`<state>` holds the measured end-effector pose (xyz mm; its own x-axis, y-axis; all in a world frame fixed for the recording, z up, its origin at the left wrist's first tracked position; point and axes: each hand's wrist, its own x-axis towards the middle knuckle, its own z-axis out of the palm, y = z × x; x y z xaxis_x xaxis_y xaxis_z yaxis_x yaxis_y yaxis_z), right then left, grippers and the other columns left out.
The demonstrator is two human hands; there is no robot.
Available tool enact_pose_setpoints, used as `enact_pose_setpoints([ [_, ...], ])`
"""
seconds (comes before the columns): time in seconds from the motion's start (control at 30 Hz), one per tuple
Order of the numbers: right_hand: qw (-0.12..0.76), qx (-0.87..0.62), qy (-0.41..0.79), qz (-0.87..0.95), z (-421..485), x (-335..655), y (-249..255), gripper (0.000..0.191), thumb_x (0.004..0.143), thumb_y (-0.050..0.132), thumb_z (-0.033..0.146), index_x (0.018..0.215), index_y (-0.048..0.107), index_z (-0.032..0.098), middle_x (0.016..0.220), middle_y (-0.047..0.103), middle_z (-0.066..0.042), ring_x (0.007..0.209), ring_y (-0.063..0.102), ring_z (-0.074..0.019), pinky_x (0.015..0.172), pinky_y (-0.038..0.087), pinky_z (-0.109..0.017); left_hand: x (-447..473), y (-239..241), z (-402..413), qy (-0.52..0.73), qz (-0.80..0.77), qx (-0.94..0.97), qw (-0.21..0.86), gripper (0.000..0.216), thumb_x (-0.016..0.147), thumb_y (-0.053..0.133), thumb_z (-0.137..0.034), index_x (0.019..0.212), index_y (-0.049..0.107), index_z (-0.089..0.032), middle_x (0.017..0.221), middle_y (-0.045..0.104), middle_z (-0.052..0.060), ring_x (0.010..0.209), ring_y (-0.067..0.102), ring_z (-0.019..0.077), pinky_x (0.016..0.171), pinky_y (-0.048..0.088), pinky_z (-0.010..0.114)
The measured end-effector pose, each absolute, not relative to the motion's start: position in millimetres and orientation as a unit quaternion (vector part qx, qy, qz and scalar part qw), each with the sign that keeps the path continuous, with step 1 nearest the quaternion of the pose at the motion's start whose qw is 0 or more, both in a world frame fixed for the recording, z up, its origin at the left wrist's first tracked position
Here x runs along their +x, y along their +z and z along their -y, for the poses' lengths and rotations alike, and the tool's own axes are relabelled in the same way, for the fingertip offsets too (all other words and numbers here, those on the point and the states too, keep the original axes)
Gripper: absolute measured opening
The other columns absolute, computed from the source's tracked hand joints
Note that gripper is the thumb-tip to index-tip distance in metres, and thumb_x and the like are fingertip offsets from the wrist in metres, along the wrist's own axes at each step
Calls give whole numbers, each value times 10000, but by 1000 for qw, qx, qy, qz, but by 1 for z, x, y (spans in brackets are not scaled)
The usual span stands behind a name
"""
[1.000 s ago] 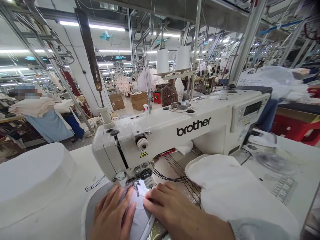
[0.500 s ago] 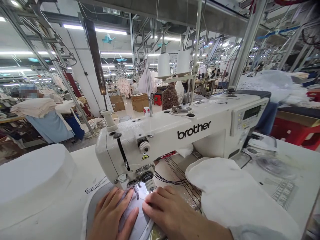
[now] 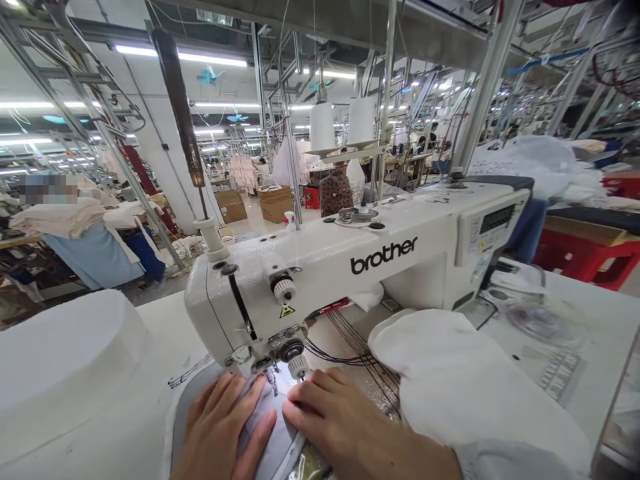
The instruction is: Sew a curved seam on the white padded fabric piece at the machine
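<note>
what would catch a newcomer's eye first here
The white sewing machine fills the middle. Below its needle, the left hand and right hand press flat on grey fabric. A white pile lies to the right.

Both hands have slid slightly, feeding the grey fabric piece (image 3: 273, 433) under the needle. The left hand (image 3: 220, 430) seems to have spread flatter, and the right hand (image 3: 345, 427) has eased forward a little.

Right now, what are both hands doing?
Left hand: open, flat on the grey fabric.
Right hand: open, pressing the same fabric beside the needle.
</note>
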<state>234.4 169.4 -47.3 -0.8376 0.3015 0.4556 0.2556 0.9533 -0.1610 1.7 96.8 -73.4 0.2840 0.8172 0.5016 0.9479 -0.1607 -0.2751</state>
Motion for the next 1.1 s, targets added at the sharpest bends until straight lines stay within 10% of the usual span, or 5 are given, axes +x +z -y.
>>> enact_pose_setpoints([
  [1.1, 242, -146, 13, 959, -170, 226, -53, 342, 869, 657, 217, 1181, 532, 152, 1057, 668, -46, 889, 565, -192, 738, 415, -336, 8, -69, -97, -118, 625, -725, 263, 352, 922, 467, -452, 1138, 702, -304, 1040, 735, 40, 1042, 641, 302, 844, 479, 441],
])
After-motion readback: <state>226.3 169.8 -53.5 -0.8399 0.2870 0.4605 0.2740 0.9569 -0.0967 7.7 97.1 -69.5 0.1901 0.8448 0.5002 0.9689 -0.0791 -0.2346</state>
